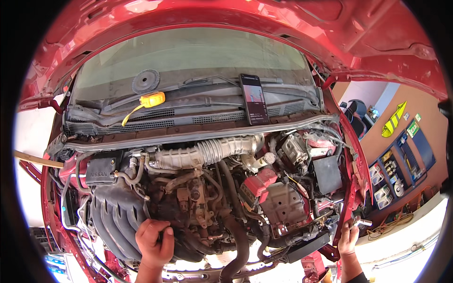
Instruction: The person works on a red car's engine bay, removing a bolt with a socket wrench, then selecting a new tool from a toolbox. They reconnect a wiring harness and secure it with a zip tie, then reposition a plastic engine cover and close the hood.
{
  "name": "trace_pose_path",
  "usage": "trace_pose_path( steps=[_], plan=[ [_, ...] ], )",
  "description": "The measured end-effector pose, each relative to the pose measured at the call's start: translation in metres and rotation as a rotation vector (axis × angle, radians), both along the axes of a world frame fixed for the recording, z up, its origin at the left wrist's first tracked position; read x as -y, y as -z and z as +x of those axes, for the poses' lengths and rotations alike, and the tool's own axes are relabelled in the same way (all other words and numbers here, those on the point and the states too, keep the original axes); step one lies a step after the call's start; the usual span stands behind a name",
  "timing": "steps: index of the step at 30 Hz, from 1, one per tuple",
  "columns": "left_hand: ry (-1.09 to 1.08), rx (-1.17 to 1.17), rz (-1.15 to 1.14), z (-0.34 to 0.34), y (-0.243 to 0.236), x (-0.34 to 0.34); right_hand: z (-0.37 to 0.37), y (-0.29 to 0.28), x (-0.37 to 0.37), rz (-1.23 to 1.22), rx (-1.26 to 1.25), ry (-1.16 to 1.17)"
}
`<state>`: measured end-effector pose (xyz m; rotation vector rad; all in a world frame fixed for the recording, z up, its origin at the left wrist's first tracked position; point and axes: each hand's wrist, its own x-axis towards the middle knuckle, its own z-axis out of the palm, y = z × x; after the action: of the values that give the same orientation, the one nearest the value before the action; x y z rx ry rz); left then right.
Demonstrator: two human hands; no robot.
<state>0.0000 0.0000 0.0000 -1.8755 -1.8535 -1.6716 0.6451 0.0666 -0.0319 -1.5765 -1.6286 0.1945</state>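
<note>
My left hand (155, 240) is over the front edge of the ribbed black intake manifold (115, 214), its fingers curled in. Whatever it may hold is hidden by the fingers. At the front right of the engine bay, by the red fender edge, my right hand (348, 239) grips a short, shiny metal tool (361, 221) that looks like a ratchet head or socket. Between the hands lie the dirty engine block parts (200, 198) and a thick black hose (238, 245). A corrugated grey air intake duct (207, 153) runs across the back.
The red hood (226, 12) stands raised overhead. On the cowl below the windshield are a phone (254, 100), a yellow tape measure (152, 99) and a round grey disc (146, 81). A red terminal cover (259, 185) sits beside a metal tray (285, 210). Shelving (398, 167) stands right.
</note>
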Motion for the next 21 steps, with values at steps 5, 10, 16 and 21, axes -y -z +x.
trace_pose_path(
  steps=[5,10,16,21],
  plan=[
    [0.044,-0.043,0.061,-0.002,-0.001,-0.004,-0.01,-0.006,-0.01,0.136,0.112,-0.04],
    [0.099,-0.082,0.052,-0.007,-0.007,0.0,-0.017,-0.01,-0.005,0.112,0.253,0.024],
    [0.189,0.01,0.023,-0.021,-0.005,0.001,0.004,0.01,-0.014,0.193,0.37,0.126],
    [0.306,0.147,-0.077,-0.038,-0.007,0.009,0.016,0.022,-0.013,0.114,0.493,0.27]
  ],
)
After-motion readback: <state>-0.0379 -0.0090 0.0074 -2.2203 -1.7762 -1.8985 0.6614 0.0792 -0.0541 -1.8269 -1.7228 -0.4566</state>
